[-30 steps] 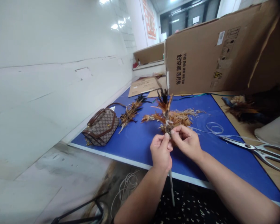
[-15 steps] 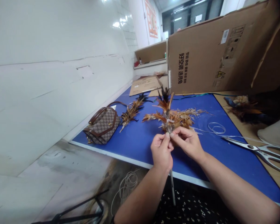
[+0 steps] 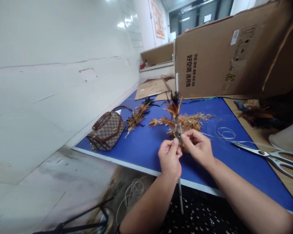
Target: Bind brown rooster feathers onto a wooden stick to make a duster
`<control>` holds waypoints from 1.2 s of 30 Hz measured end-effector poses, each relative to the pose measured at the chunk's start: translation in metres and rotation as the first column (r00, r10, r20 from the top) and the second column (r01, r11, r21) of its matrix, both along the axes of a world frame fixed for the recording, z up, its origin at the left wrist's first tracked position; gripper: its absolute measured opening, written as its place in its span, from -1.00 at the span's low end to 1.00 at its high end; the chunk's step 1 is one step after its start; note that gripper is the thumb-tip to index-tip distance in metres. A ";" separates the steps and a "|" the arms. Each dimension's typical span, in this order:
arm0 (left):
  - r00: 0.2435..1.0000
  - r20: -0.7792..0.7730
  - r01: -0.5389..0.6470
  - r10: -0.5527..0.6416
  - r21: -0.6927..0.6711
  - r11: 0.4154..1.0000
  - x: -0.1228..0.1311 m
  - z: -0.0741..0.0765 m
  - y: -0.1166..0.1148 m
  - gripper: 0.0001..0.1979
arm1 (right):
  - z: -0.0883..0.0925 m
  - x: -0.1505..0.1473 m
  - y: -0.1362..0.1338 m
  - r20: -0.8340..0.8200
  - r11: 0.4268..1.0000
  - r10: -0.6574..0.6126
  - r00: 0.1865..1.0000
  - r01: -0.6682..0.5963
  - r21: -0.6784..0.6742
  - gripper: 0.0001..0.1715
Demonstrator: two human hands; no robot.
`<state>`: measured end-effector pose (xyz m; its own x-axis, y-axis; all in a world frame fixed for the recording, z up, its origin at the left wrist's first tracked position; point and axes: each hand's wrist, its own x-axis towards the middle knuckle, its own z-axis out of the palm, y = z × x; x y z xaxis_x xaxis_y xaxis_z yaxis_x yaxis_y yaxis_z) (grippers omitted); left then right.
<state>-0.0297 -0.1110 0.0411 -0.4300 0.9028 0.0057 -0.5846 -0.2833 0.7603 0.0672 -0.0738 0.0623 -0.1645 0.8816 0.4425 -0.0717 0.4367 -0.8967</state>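
Standing on edge at the back of the blue-topped bench: cardboard box, printed side toward the viewer, closing off the far side.
Dark and brown feather heap, at the right, just under the box.
Brown patterned bag, handle up, at the left edge near the wall.
Steel scissors, flat on the right, blades toward the hands, well apart from them.
Brown-orange duster, feathers fanned over mid-bench, on a thin stick that runs down past the near edge.
One left hand, closed round the stick just under the feathers.
One right hand, fingers pinched on the binding at the feather base, touching the left thumb.
One loose bunch of feathers, between bag and duster.
Clear cord, coiled, right of the duster.
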 end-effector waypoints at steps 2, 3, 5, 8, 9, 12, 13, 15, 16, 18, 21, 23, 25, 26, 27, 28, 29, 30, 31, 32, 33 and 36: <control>1.000 -0.008 -0.011 0.011 -0.001 1.000 0.001 -0.001 0.000 -0.60 | 0.000 -0.001 0.001 0.012 1.000 0.005 1.000 -0.005 -0.010 -0.71; 1.000 -0.016 -0.020 0.020 -0.003 1.000 0.002 -0.001 0.000 -0.60 | -0.001 -0.001 0.002 0.015 1.000 0.006 1.000 -0.006 -0.013 -0.71; 0.999 -0.039 -0.036 0.036 -0.008 0.999 0.005 -0.003 0.000 -0.61 | -0.002 -0.002 0.003 0.032 1.000 -0.012 0.999 0.012 -0.008 -0.70; 0.997 -0.068 -0.042 0.041 -0.013 0.999 0.008 -0.006 0.000 -0.61 | -0.004 -0.002 0.007 0.060 0.998 -0.064 0.996 0.064 0.013 -0.66; 0.997 -0.071 -0.040 0.039 -0.015 0.999 0.009 -0.007 0.000 -0.61 | -0.005 -0.001 0.008 0.056 0.998 -0.064 0.996 0.063 0.008 -0.65; 0.997 -0.064 -0.032 0.031 -0.017 0.999 0.009 -0.006 0.001 -0.61 | -0.008 0.000 0.013 -0.027 0.997 0.020 0.999 -0.022 -0.079 -0.63; 0.998 -0.057 -0.030 0.029 -0.015 0.999 0.009 -0.005 0.002 -0.61 | -0.009 0.001 0.015 -0.069 0.990 0.055 0.996 -0.063 -0.123 -0.62; 0.999 -0.041 -0.027 0.027 -0.011 1.000 0.007 -0.003 0.003 -0.61 | -0.011 0.002 0.017 -0.145 0.972 0.102 0.984 -0.129 -0.195 -0.61; 0.999 -0.032 -0.025 0.025 -0.011 1.000 0.006 -0.001 0.004 -0.61 | -0.011 0.003 0.018 -0.172 0.966 0.111 0.979 -0.147 -0.215 -0.60; 1.000 -0.009 -0.019 0.019 -0.014 1.000 0.005 0.002 0.005 -0.61 | -0.011 0.004 0.019 -0.198 0.961 0.115 0.973 -0.160 -0.227 -0.61; 1.000 0.021 -0.011 0.011 -0.019 1.000 0.003 0.007 0.007 -0.59 | -0.008 0.007 0.020 -0.211 0.943 0.176 0.961 -0.226 -0.245 -0.66; 1.000 0.029 -0.007 0.007 -0.022 1.000 0.001 0.008 0.008 -0.58 | -0.006 0.009 0.021 -0.236 0.919 0.236 0.943 -0.296 -0.261 -0.67; 1.000 0.030 -0.001 0.002 -0.019 1.000 -0.001 0.009 0.010 -0.59 | -0.004 0.010 0.022 -0.262 0.905 0.261 0.929 -0.330 -0.267 -0.66; 1.000 0.029 0.000 0.001 -0.017 1.000 -0.002 0.009 0.010 -0.59 | -0.004 0.010 0.023 -0.267 0.905 0.258 0.928 -0.329 -0.270 -0.66; 1.000 0.028 0.000 0.001 -0.015 1.000 -0.003 0.008 0.011 -0.60 | -0.004 0.010 0.024 -0.263 0.905 0.253 0.931 -0.324 -0.275 -0.65; 1.000 0.027 -0.001 0.002 -0.015 1.000 -0.003 0.008 0.011 -0.60 | -0.005 0.011 0.024 -0.253 0.907 0.247 0.935 -0.315 -0.278 -0.64; 1.000 0.027 -0.003 0.004 -0.015 1.000 -0.004 0.007 0.012 -0.61 | -0.006 0.011 0.025 -0.237 0.910 0.243 0.940 -0.306 -0.280 -0.63; 1.000 0.027 -0.005 0.005 -0.016 1.000 -0.004 0.007 0.012 -0.61 | -0.007 0.011 0.026 -0.221 0.914 0.238 0.946 -0.295 -0.277 -0.63; 1.000 0.028 -0.005 0.006 -0.017 1.000 -0.004 0.006 0.013 -0.61 | -0.008 0.012 0.026 -0.203 0.920 0.235 0.951 -0.285 -0.269 -0.63; 1.000 0.030 -0.006 0.006 -0.016 1.000 -0.003 0.006 0.013 -0.61 | -0.009 0.012 0.027 -0.186 0.926 0.230 0.955 -0.274 -0.259 -0.65; 1.000 0.030 -0.005 0.006 -0.016 1.000 -0.003 0.006 0.013 -0.61 | -0.010 0.012 0.027 -0.171 0.932 0.225 0.959 -0.263 -0.250 -0.66; 1.000 0.028 -0.010 0.010 -0.017 1.000 -0.003 0.007 0.014 -0.60 | -0.010 0.013 0.027 -0.132 0.949 0.209 0.969 -0.234 -0.213 -0.69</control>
<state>-0.0324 -0.0970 0.0482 -0.4390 0.8983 -0.0214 -0.6031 -0.2769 0.7481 0.0797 -0.0464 0.0523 -0.3300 0.9069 0.2619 -0.2434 0.1863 -0.9519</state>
